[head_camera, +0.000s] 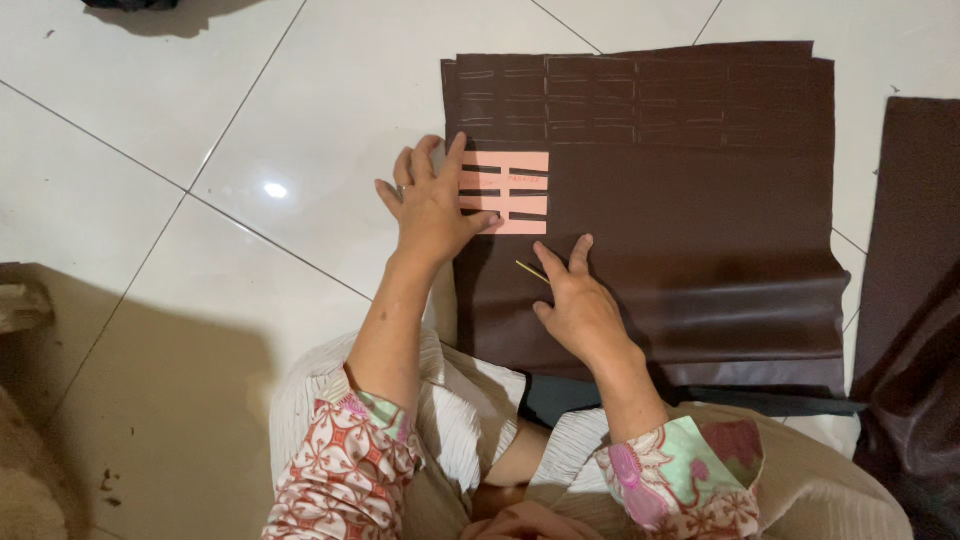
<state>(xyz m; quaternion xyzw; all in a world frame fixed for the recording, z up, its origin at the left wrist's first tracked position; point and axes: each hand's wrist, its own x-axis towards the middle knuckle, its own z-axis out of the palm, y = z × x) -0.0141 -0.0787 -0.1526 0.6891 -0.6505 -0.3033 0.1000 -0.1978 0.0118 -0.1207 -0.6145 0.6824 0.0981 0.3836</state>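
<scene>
Head view looks down on a dark brown leather sheet (690, 230) spread on the white tiled floor (200, 150), with a pink slotted card template (508, 192) lying flat on its upper left part, below rows of marked lines. Left hand (430, 205) presses flat on the template's left edge, fingers spread, grip released and clasping nothing. Right hand (578, 300) rests on the leather just below the template, its grip pinching a thin yellowish stick (531, 271), and another dark sheet (915, 290) lies at the right.

Floral red, pink and green sleeves; ring on left hand (430, 205).
</scene>
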